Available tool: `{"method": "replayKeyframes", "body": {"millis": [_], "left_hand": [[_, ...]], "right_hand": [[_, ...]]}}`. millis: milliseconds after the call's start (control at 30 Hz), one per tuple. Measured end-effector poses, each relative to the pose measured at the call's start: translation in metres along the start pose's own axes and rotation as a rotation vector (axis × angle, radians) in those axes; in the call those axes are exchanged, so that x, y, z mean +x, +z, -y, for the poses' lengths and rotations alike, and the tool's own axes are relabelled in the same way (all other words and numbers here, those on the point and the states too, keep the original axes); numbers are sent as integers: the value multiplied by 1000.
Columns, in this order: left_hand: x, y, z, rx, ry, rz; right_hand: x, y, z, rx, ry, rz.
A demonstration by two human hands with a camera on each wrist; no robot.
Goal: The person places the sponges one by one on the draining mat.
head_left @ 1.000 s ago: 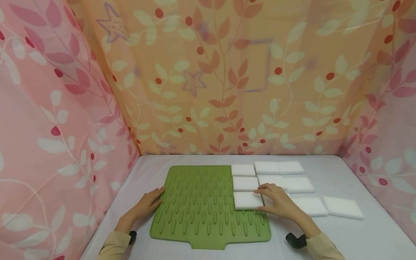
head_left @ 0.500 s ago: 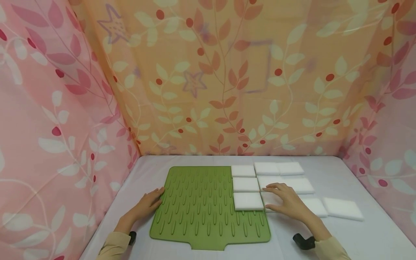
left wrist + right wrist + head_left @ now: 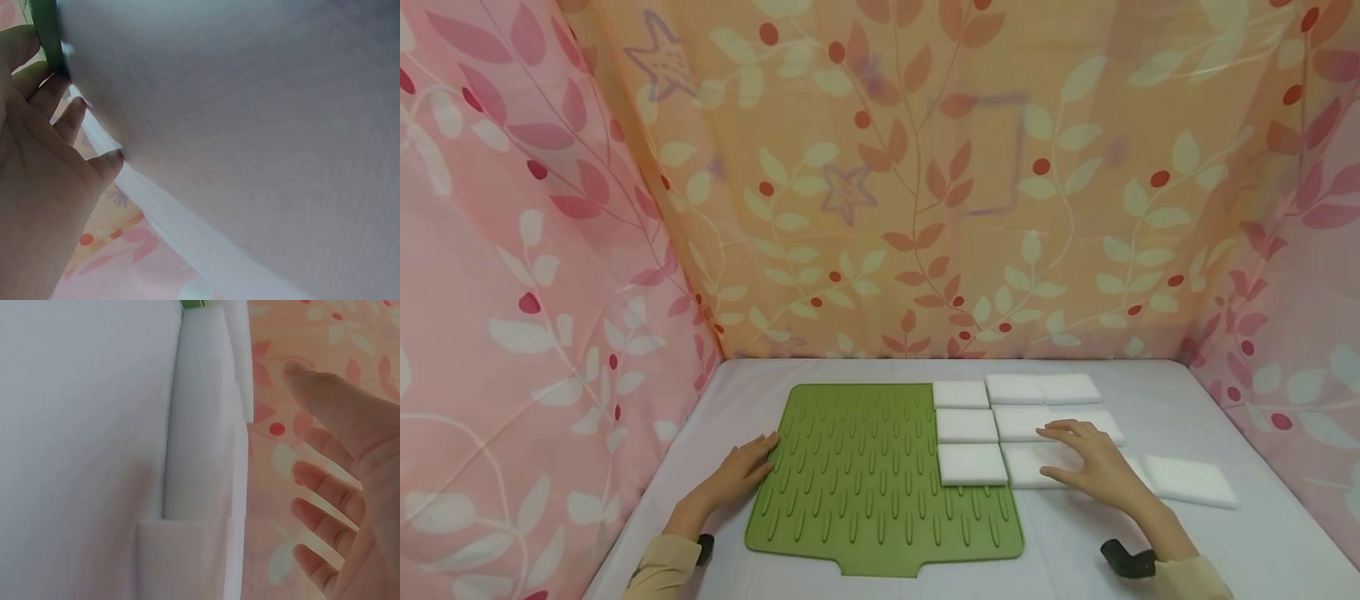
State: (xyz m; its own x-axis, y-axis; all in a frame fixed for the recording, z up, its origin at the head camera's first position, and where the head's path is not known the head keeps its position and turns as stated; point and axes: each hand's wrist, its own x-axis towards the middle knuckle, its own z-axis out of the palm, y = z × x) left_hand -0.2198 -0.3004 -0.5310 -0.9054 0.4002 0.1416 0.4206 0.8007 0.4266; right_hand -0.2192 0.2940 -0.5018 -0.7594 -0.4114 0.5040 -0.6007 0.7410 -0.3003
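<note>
My left hand rests at the left edge of a green mat with raised oval ridges and a tab at its front. The left wrist view shows its fingertips at the green rim and on the white tabletop. On the mat's right side lie three flat white sponges in a column. My right hand hovers over a sponge just right of the mat, holding nothing. Its thumb and fingers are apart in the right wrist view. This hand partly hides the sponges below it.
More white sponges lie in rows right of the mat, one of them farthest right. A white cloth covers the table. Flowered curtains enclose the back and both sides. A black wrist mount sits at the right wrist.
My right hand has let go of the nearest sponge on the mat and moved right, baring the sponge beside it. The left hand and mat stay in place.
</note>
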Motion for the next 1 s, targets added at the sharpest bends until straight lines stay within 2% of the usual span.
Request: {"method": "replayKeyframes", "body": {"millis": [467, 1000], "left_hand": [[1, -1, 0, -2, 0, 3], [1, 0, 2, -2, -3, 4]], "right_hand": [[-21, -21, -20, -57, 76, -40], [-47, -43, -42, -58, 168, -62]]}}
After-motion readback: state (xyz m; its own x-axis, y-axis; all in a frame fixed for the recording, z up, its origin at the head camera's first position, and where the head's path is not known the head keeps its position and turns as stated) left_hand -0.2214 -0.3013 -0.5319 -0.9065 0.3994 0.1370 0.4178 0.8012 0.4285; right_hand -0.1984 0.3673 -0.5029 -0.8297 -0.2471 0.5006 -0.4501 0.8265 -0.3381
